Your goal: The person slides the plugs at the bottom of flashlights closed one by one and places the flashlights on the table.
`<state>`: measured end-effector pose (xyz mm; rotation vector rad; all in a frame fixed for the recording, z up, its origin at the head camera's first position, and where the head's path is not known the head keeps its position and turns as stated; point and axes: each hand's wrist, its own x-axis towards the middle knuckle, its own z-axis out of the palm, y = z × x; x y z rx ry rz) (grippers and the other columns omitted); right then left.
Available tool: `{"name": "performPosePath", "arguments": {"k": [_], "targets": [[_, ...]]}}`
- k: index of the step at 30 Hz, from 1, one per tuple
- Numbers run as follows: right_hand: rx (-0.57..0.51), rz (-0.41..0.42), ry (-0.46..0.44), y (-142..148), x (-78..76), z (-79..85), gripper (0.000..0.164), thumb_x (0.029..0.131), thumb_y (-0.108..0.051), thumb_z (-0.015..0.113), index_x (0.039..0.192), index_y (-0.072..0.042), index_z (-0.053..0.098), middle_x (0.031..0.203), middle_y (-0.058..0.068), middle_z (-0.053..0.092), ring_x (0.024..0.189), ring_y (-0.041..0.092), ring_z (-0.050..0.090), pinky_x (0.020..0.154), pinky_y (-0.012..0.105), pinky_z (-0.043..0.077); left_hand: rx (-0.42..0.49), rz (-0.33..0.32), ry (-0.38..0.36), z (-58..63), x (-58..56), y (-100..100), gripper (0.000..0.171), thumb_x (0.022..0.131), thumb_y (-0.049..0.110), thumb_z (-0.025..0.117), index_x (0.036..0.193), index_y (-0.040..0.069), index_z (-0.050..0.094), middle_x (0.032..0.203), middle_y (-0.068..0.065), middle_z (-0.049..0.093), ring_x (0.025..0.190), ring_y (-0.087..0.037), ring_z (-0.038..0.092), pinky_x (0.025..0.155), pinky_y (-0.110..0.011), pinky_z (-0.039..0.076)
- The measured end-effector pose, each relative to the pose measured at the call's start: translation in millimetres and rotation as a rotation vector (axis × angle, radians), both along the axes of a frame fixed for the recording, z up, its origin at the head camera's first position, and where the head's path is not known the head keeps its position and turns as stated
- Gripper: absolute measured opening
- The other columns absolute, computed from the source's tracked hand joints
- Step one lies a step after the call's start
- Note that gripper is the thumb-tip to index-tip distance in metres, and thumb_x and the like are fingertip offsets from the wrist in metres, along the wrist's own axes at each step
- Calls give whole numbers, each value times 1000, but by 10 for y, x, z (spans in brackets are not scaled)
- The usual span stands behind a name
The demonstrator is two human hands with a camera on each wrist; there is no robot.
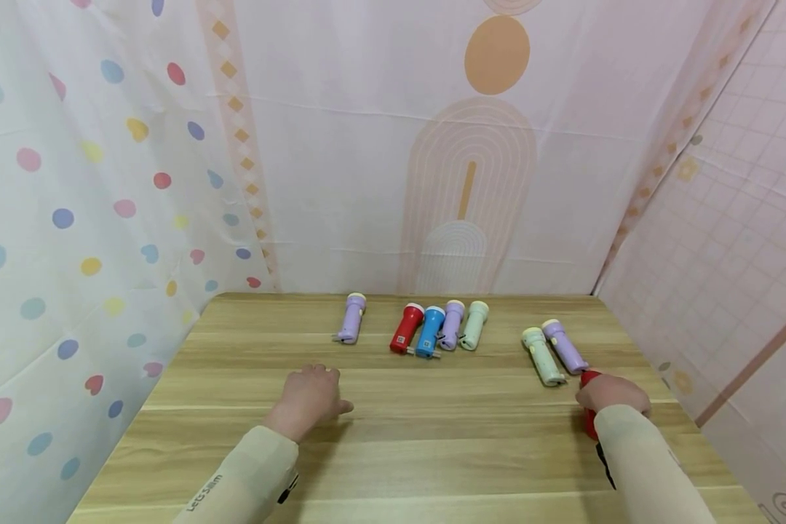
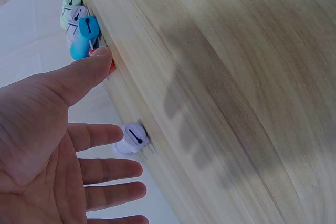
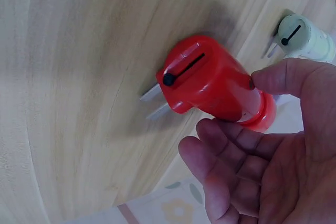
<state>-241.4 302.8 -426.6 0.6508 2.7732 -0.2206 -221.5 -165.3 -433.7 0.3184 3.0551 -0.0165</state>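
My right hand (image 1: pixel 614 395) pinches a red flashlight (image 3: pixel 210 80) near the table's right edge. In the right wrist view the thumb lies on one side of its body and curled fingers on the other; two metal plug prongs (image 3: pixel 152 94) stick out of its tail. Just beyond it lie a pale green flashlight (image 1: pixel 544 356) and a purple flashlight (image 1: pixel 565 348), side by side. My left hand (image 1: pixel 311 399) hovers over the left part of the table, fingers spread, holding nothing. Nearest ahead of it is a lone purple flashlight (image 1: pixel 352 319).
At the back middle of the wooden table (image 1: pixel 432 466) lies a row: a red flashlight (image 1: pixel 407 329), a blue flashlight (image 1: pixel 430 332), a purple one (image 1: pixel 453 324) and a pale green one (image 1: pixel 474 325). Patterned curtains (image 1: pixel 340 182) hang behind and along both sides.
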Motion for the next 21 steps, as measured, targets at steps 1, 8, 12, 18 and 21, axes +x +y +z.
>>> {"name": "performPosePath", "arguments": {"k": [1, 8, 12, 18, 21], "targets": [[8, 7, 4, -5, 7, -6, 53, 86, -39, 63, 96, 13, 60, 85, 23, 59, 79, 35, 58, 68, 50, 52, 0, 3, -4, 2, 1, -3, 60, 83, 50, 75, 110, -2, 66, 105, -21, 65, 102, -41, 60, 81, -57, 51], [60, 41, 66, -28, 68, -110, 60, 83, -47, 71, 87, 11, 61, 79, 22, 58, 70, 33, 58, 60, 48, 49, 3, 4, -23, 22, 9, -12, 61, 83, 50, 75, 112, -3, 65, 107, -22, 64, 103, -42, 60, 82, -57, 50], [56, 42, 94, -39, 104, -159, 55, 86, -41, 71, 88, 13, 59, 78, 22, 58, 68, 33, 57, 60, 47, 47, 3, 7, -26, 8, 15, -22, 62, 83, 51, 74, 113, -2, 65, 108, -22, 64, 105, -42, 60, 83, -57, 50], [36, 35, 115, -49, 156, -161, 36, 91, -26, 60, 78, 7, 56, 73, 18, 55, 65, 30, 53, 60, 44, 44, 7, -2, -9, 19, 22, -20, 60, 82, 50, 75, 111, -2, 66, 105, -21, 65, 101, -41, 61, 81, -57, 50], [33, 26, 121, -44, 157, -170, 32, 94, -21, 52, 75, 5, 55, 72, 17, 54, 65, 30, 52, 61, 43, 43, 3, 2, -8, 17, 25, -22, 60, 82, 51, 75, 111, -1, 66, 105, -20, 65, 101, -41, 61, 81, -57, 51]]}}
